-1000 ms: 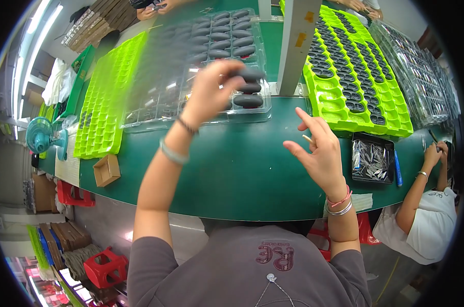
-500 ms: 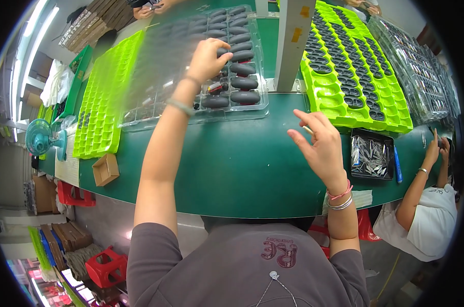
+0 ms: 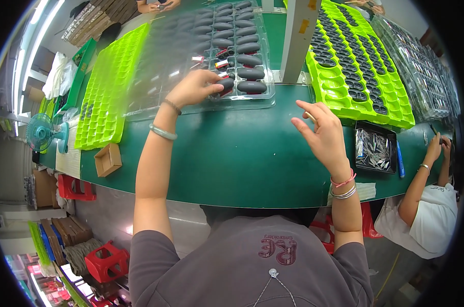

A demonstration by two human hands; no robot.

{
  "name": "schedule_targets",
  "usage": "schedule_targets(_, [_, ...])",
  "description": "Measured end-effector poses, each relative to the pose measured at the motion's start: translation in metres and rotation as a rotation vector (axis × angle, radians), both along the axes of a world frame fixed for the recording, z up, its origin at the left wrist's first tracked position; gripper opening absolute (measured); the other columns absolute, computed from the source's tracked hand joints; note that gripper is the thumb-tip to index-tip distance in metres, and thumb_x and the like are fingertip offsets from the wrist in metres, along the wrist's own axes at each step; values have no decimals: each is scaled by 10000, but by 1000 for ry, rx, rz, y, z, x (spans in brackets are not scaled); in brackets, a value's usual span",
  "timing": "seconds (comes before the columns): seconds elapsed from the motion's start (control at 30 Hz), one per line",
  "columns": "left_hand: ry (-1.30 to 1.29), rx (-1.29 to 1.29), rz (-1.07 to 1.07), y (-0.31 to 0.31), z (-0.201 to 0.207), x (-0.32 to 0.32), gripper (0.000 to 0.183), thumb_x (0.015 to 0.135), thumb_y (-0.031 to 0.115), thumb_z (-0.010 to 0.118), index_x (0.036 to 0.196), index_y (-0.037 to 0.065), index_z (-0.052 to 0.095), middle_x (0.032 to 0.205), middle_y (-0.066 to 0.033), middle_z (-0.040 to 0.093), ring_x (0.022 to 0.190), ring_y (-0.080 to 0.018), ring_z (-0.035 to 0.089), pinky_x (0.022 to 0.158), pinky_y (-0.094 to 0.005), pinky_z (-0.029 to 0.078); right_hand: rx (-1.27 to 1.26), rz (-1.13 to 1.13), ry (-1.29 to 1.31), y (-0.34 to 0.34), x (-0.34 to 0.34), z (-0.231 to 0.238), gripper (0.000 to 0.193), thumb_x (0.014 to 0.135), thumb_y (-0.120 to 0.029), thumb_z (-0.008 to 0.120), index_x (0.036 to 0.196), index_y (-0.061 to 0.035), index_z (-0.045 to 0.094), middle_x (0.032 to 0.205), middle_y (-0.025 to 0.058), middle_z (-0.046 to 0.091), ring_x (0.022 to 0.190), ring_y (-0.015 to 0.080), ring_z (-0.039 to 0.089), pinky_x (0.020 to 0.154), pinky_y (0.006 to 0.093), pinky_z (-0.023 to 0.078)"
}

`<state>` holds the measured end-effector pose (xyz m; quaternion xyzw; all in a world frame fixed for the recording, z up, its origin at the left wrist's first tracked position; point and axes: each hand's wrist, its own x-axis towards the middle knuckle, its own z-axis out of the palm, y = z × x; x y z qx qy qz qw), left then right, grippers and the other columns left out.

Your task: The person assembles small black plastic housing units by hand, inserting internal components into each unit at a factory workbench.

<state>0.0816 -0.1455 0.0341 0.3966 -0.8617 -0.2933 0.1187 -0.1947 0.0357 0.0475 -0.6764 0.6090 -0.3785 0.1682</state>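
My left hand (image 3: pixel 197 88) reaches over the near edge of a clear plastic compartment tray (image 3: pixel 232 104). Thumb and fingers are closed on a dark grey oval casing (image 3: pixel 224 85) in the near row. Similar grey casings (image 3: pixel 251 73) lie in rows across the tray, and small red-and-white parts (image 3: pixel 221 64) show in a cell just beyond my hand. Above the green table, my right hand (image 3: pixel 322 134) hovers with thumb and index finger apart. A thin pale stick (image 3: pixel 309 116) is tucked among its fingers, mostly hidden.
A lime-green tray (image 3: pixel 334 110) of black oval parts lies right of a white post (image 3: pixel 295 46). Near it are a black bin (image 3: pixel 375 148) of small metal pieces and a blue pen-like tool (image 3: pixel 400 159). Another lime-green tray (image 3: pixel 101 115) and a cardboard box (image 3: pixel 108 159) are left. Co-workers sit nearby.
My left hand has come nearer, from a casing farther up the tray to one in the near row. The right hand keeps about the same pose. The whole view has shifted slightly.
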Motion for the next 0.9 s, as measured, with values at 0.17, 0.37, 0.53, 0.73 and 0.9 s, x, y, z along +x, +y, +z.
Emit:
schedule_targets(0.17, [224,248,153,2,-3,7,305,841,207,630,1024,-37,611,940,-54,634,826,-99,554,735,-263,443,-13,18,-26,0,2,-1,321,777,-170,692,1042,-9,609,853,116,583,742,233,618,635,305,472])
schedule_targets(0.37, [67,-120,60,5,-9,7,304,823,210,642,1038,-4,620,976,-91,641,831,-164,592,757,-293,456,0,38,-32,1,2,-1,321,781,-167,688,1047,-6,607,850,118,581,764,237,626,644,305,476])
schedule_targets(0.53, [60,-172,19,6,3,-5,223,778,180,656,942,29,668,894,-126,653,830,-277,590,789,-370,448,3,36,-33,1,2,-2,320,783,-166,686,1047,-3,606,852,121,580,779,240,630,653,308,480])
schedule_targets(0.73, [-146,-479,-35,-28,-18,-9,234,731,213,692,878,34,659,817,-110,630,824,-292,571,839,-363,409,-4,29,-24,0,1,-1,319,783,-164,686,1046,-4,606,862,123,584,784,243,632,662,306,485])
schedule_targets(0.9, [-62,-358,73,-28,-8,-6,209,734,196,693,848,24,661,825,-110,633,803,-242,584,770,-329,441,-18,15,-37,-4,-2,-5,306,780,-157,687,1042,-17,615,826,104,584,673,206,599,601,290,460])
